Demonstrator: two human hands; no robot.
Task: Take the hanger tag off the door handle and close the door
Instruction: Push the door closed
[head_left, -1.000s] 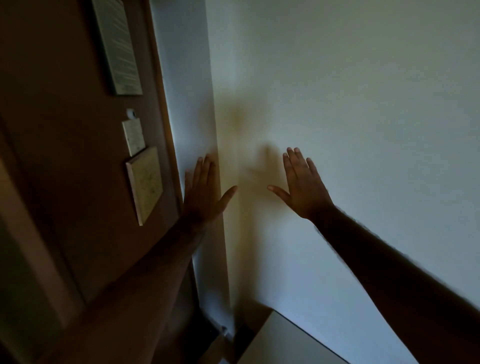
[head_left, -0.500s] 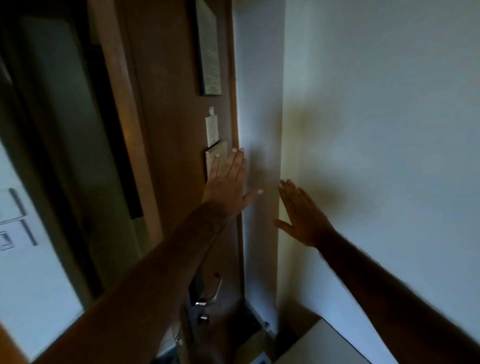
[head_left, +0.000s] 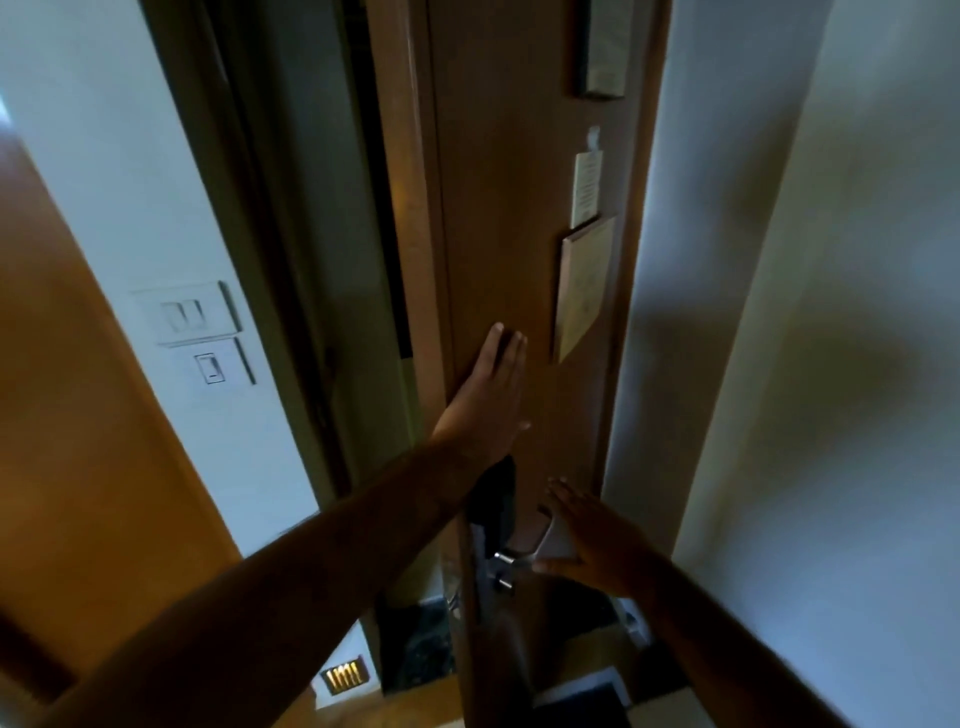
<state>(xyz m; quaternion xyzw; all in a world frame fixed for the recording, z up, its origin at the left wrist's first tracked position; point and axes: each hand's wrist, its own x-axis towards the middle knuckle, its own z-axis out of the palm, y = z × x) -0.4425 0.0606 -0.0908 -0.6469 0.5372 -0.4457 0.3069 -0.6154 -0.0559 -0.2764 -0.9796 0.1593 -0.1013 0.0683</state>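
Note:
The brown wooden door (head_left: 498, 218) stands open, its free edge towards me. My left hand (head_left: 491, 400) lies flat and open on the door face beside that edge, above the dark lock plate (head_left: 496, 501). Lower down, my right hand (head_left: 589, 538) is open, fingers stretched out, over the outer end of the silver door handle (head_left: 511, 556). A pale flat piece (head_left: 555, 540) shows at the handle under that hand; I cannot tell if it is the lever or a tag. A white paper tag (head_left: 587, 187) hangs from a hook higher on the door.
A wooden plaque (head_left: 582, 291) is fixed below the white tag. The white wall (head_left: 831, 364) runs close along the right. Left of the door are the dark frame (head_left: 291, 260), light switches (head_left: 192, 317) and another brown panel (head_left: 78, 415).
Both hands have left the white wall. My left hand slid leftwards onto the door near its edge, and my right hand dropped down to the handle. The view has swung left.

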